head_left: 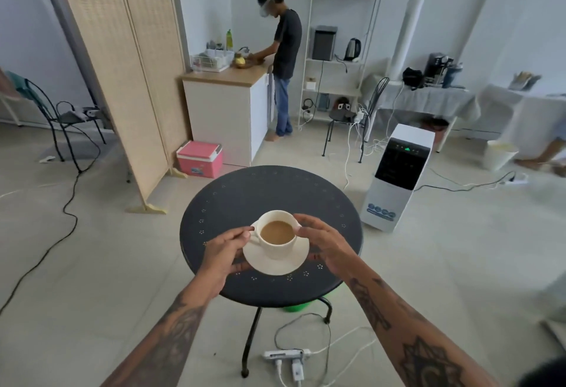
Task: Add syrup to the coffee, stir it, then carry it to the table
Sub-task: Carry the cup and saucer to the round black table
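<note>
Hands flank the cream ceramic cup of milky coffee [277, 235] on the round black bench [239, 199], left hand [228, 251] pinching its handle, right hand [318, 241] with fingers relaxed beside its rim, apparently steadying it.

A round black table [269, 193] with small perforated flower marks near its rim stands on thin dark legs; on it, toward the near edge, sits a cream saucer [277, 259] carrying a cup [277, 235] of milky coffee
</note>
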